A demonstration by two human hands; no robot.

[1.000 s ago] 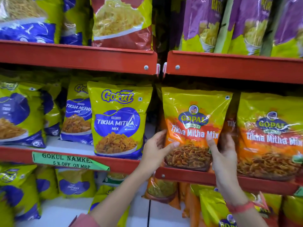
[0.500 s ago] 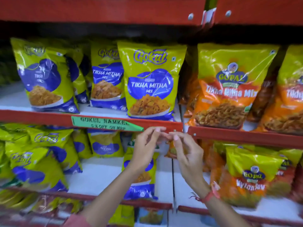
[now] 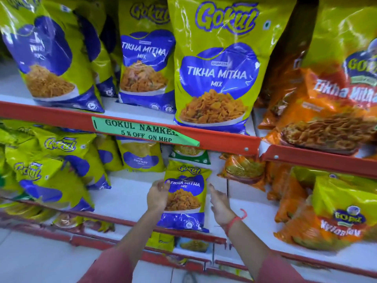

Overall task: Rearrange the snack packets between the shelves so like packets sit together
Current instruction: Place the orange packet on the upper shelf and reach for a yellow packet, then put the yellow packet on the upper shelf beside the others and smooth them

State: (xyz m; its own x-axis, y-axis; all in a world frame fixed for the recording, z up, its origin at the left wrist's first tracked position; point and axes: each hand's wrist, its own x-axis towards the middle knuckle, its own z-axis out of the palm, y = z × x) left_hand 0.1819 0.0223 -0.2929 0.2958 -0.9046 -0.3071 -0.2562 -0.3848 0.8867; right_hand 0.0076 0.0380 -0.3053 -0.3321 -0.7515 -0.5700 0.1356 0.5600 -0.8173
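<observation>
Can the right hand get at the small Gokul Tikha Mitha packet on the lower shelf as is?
Probably yes. The right hand is open beside the small Gokul packet, nothing between them; the left hand is at its other edge.

Both hands (image 3: 158,196) flank small Gokul packet (image 3: 184,198).

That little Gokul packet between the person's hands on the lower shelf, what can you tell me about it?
The small packet is a glossy plastic pouch, yellow-green with a blue panel reading "Tikha Mitha Mix", a picture of orange snack mix and a blue band at the bottom. It stands upright at the front of the lower shelf, its base at the red rail. The left hand touches its left edge; the right hand is open just beside it, apparently not touching. A green-banded packet stands behind it.
</observation>
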